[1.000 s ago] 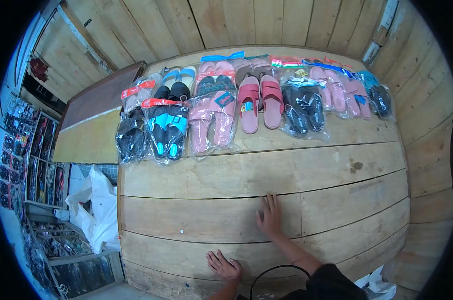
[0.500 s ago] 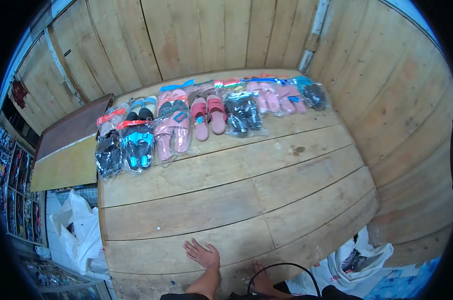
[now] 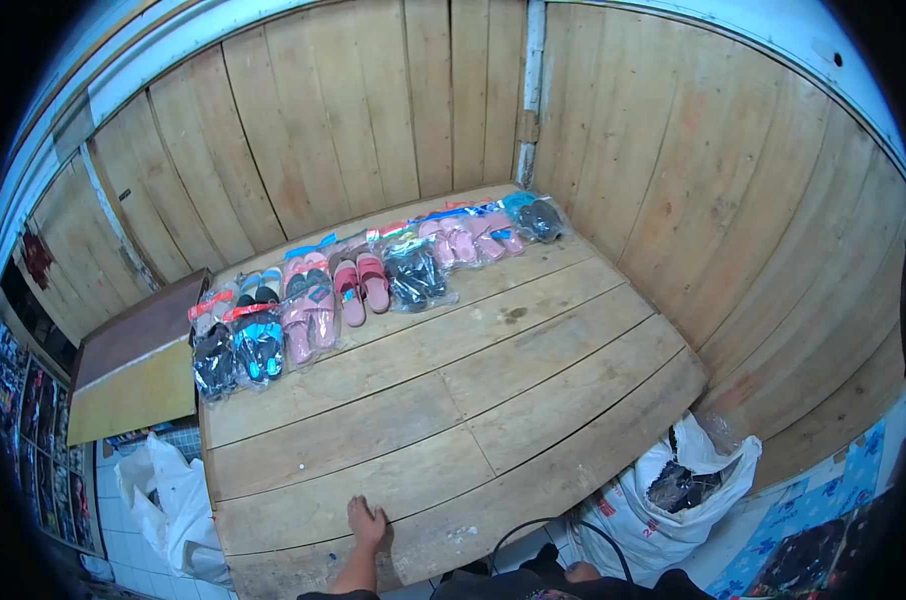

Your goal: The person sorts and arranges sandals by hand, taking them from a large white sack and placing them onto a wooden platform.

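Observation:
My left hand (image 3: 367, 522) rests on the wooden platform (image 3: 393, 430) near its front edge, fingers apart and holding nothing. Low in the view, beyond the platform's front edge, my right hand (image 3: 581, 572) shows only in part, and its fingers cannot be made out. Pairs of sandals in clear plastic line the back of the platform: black and blue ones (image 3: 260, 347), pink ones (image 3: 310, 320), a dark pair (image 3: 414, 274) and more pink ones (image 3: 450, 243). A red and pink pair (image 3: 362, 287) stands between them.
A white sack (image 3: 663, 500) with dark contents stands open at the right front. Another white sack (image 3: 178, 510) is on the tiled floor at left. A brown and yellow board (image 3: 138, 370) adjoins the platform. Shelves of goods (image 3: 48, 440) stand far left; plank walls rise behind and right.
The view has turned up and to the right. My left hand is still on the platform, its fingers closer together. My right hand has left the platform's edge and is now lower and further right.

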`<control>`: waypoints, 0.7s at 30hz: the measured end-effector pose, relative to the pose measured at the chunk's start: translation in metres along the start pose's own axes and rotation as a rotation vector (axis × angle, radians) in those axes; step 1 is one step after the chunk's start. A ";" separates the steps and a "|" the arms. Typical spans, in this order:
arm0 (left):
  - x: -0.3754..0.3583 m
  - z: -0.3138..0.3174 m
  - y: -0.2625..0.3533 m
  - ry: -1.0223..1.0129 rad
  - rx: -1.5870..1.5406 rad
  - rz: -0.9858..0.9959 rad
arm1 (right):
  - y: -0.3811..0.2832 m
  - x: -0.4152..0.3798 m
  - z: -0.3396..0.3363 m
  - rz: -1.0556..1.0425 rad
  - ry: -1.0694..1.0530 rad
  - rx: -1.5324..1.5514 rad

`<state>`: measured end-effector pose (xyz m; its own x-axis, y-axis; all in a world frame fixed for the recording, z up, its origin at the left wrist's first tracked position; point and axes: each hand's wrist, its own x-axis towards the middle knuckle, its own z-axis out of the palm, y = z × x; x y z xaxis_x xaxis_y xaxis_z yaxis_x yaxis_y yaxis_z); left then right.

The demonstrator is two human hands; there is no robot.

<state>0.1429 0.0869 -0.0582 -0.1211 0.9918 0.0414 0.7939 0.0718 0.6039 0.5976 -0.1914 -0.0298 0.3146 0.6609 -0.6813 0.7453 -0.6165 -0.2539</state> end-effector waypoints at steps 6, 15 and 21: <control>-0.150 -0.034 0.033 0.143 0.183 -0.060 | 0.094 0.007 -0.009 0.099 -0.025 0.173; -0.167 0.006 0.177 0.011 -0.596 -0.078 | 0.211 0.025 -0.033 -0.003 0.057 0.355; -0.176 -0.195 0.540 0.854 -0.760 1.197 | 0.310 0.026 -0.033 -0.019 0.087 0.358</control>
<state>0.4762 -0.0692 0.4157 -0.1703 0.0840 0.9818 0.2487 -0.9604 0.1254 0.8555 -0.3514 -0.1034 0.3632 0.6980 -0.6171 0.5034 -0.7044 -0.5004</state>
